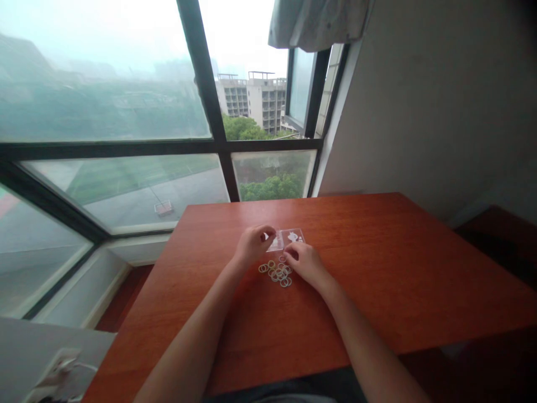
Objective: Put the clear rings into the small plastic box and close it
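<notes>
A small pile of pale rings [280, 274] lies on the wooden table between my forearms. Just beyond it rests a clear flat plastic box [287, 232] with white printed figures; it looks opened out. My left hand [254, 243] is over the box's left side, thumb and fingers pinched together. Whatever is between those fingertips is too small to make out. At the near right corner of the box, my right hand [305, 261] has its thumb and index finger closed at a single ring [282, 259], above the pile.
The reddish-brown table [377, 268] reaches far to the right. Behind it stand dark-framed windows [222, 146], one pane swung open, with a grey curtain [316, 25] above. A plain wall [428, 112] is on the right. At lower left, a plug sits in a wall socket [62, 364].
</notes>
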### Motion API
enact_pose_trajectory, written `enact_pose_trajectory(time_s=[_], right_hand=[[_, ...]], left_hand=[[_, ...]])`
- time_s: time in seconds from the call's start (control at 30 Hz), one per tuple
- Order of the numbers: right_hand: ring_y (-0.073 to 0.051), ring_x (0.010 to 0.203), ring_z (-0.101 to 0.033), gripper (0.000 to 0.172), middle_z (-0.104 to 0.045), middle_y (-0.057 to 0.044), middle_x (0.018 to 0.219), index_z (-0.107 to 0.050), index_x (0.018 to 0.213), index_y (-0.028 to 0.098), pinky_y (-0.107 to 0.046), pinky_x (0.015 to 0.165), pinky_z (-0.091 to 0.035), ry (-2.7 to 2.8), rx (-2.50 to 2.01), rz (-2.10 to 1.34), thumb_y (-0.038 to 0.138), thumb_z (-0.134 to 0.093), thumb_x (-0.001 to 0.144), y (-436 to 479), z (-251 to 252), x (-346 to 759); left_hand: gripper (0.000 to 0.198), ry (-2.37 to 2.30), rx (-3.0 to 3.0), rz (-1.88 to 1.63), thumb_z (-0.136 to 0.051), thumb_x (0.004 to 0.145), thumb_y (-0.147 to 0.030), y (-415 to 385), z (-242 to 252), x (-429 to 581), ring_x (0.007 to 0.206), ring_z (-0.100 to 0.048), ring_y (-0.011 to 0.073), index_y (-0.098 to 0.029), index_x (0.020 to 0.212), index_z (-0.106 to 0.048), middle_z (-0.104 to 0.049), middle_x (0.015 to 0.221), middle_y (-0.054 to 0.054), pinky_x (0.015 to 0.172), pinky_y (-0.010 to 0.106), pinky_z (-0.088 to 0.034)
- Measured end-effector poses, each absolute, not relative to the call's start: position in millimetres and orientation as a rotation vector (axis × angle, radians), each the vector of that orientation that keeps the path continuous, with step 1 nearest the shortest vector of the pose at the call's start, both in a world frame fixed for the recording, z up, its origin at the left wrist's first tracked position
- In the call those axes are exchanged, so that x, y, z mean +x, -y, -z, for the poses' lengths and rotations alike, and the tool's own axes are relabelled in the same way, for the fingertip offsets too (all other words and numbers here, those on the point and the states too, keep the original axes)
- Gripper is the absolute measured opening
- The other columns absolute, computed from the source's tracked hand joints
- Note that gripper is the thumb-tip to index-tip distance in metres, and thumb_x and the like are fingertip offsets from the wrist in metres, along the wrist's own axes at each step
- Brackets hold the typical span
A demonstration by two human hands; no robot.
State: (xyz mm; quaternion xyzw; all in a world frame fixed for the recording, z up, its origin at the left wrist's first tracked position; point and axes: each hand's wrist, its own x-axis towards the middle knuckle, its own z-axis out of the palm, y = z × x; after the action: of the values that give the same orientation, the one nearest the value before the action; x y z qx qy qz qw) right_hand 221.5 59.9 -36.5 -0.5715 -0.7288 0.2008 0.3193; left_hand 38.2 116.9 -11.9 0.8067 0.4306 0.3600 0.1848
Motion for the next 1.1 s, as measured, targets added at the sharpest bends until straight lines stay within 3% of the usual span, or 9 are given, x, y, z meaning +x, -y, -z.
enact_pose_trajectory(time_s=[0.13, 0.33, 0.87, 1.1], right_hand=[[-0.016, 0.079, -0.060, 0.010, -0.068, -0.003, 0.088, -0.067, 0.086, 0.021, -0.025, 0.072, -0.041, 2.020, -1.614, -0.453, 0.028, -0.059, 0.083, -55, 33, 220], [-0.017, 0.079, -0.061, 0.012, -0.069, -0.004, 0.089, -0.066, 0.086, 0.023, -0.025, 0.065, -0.038, 2.135, -1.725, -0.345, 0.030, -0.056, 0.085, -50, 25, 217], [-0.012, 0.053, -0.050, 0.013, -0.056, 0.003, 0.057, -0.061, 0.076, 0.021, -0.021, 0.054, -0.034, 1.775, -1.558, -0.492, 0.032, -0.055, 0.080, -61, 33, 224], [-0.011, 0.050, -0.049, 0.015, -0.053, 0.004, 0.054, -0.062, 0.080, 0.021, -0.021, 0.053, -0.035, 1.696, -1.520, -0.474, 0.033, -0.054, 0.080, -61, 33, 224]], left_hand=[[0.010, -1.343, 2.273, -1.067, -0.058, 0.080, -0.019, -126, 16, 40, 0.061, -0.054, 0.0101, -0.017, 0.083, -0.067, -0.067, 0.076, 0.002, 0.060, 0.020, -0.042], [0.013, -1.461, 2.322, -1.019, -0.057, 0.080, -0.017, -126, 18, 44, 0.062, -0.056, 0.0113, -0.019, 0.087, -0.068, -0.068, 0.085, 0.003, 0.059, 0.022, -0.040], [0.014, -1.142, 2.193, -0.903, -0.058, 0.080, -0.021, -106, 10, 47, 0.062, -0.055, 0.0103, -0.016, 0.085, -0.069, -0.068, 0.077, 0.003, 0.059, 0.020, -0.042], [0.013, -1.066, 2.165, -0.872, -0.058, 0.079, -0.020, -97, 4, 52, 0.063, -0.055, 0.0106, -0.014, 0.082, -0.069, -0.067, 0.073, 0.003, 0.058, 0.020, -0.041]])
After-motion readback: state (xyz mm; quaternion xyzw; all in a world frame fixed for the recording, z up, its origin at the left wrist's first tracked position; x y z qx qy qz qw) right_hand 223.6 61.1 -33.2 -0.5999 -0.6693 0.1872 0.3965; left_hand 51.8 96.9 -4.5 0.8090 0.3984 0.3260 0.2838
